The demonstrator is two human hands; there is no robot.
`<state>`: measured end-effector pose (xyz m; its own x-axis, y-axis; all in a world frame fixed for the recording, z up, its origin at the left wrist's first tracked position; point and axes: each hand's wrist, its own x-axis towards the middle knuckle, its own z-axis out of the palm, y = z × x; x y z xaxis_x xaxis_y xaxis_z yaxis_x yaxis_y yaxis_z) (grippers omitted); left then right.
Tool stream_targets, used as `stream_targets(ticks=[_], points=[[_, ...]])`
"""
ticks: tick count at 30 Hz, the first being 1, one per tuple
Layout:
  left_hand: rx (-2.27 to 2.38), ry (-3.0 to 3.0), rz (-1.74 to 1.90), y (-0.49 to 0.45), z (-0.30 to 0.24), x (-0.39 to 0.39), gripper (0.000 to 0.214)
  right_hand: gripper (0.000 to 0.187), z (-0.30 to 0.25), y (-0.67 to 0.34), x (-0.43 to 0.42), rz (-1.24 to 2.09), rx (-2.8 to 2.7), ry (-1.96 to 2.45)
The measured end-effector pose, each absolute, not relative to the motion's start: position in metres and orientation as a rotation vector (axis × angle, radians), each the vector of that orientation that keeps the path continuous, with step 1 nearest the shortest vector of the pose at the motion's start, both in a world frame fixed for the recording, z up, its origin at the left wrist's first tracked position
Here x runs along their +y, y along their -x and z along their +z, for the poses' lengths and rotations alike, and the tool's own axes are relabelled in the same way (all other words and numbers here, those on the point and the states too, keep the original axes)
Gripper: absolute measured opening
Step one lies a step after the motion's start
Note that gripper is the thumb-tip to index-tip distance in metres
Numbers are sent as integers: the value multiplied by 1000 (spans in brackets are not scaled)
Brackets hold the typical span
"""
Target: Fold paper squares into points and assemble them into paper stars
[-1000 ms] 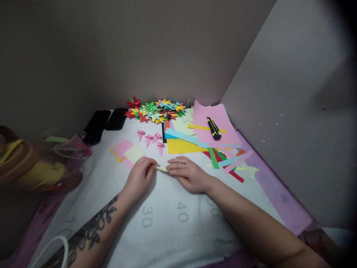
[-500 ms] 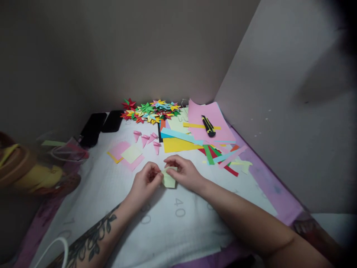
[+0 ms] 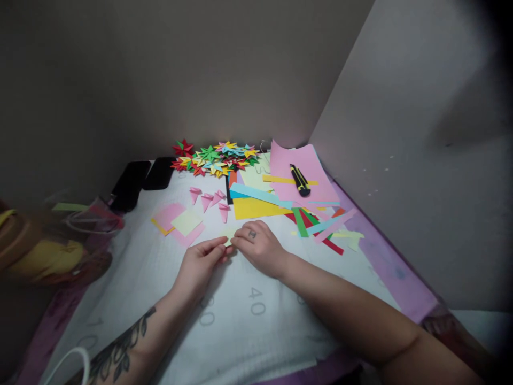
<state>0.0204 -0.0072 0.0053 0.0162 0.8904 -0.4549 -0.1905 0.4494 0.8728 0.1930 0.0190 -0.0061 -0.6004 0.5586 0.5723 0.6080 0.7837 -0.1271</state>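
Head view: the left hand [image 3: 200, 262] and the right hand [image 3: 262, 248] meet near the middle of a white mat [image 3: 240, 347] printed with numerals, a small pale yellow-green paper [image 3: 228, 240] between them. The left thumb and forefinger are closed narrowly on the left part of the paper; the right fingers are bent close together over its right part, hiding most of it, so its fold cannot be told. Beyond the left hand lies a group of overlapping paper squares, a pale square [image 3: 187, 221] resting partly on pink ones. Just beyond the hands are four folded pink pieces [image 3: 223, 212], and behind these a heap of multicoloured paper stars [image 3: 210, 154] near the wall. Beyond the right hand lie a yellow sheet [image 3: 256, 208], crossing coloured strips [image 3: 300, 222] and a pink sheet [image 3: 320, 166], on which rests a black-and-yellow cutter [image 3: 300, 181]. Two flat black objects [image 3: 159, 174] occupy the far left corner.
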Motion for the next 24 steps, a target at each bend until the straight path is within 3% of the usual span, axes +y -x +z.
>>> stream_targets(ticks=[5,10,14,24], points=[[1256,-831,857,-17,9,-8,34,14,-6,-194,25,-67,-2388,847],[1418,-1874,649,-3,9,-7,24,15,-10,-200,31,21,-2548,768],[1254,-2491,555,5,0,-6,25,15,-10,-208,36,254,-2564,737],[1068,-2768,407,12,-11,-11,43,12,-8,-212,50,640,-2467,712]])
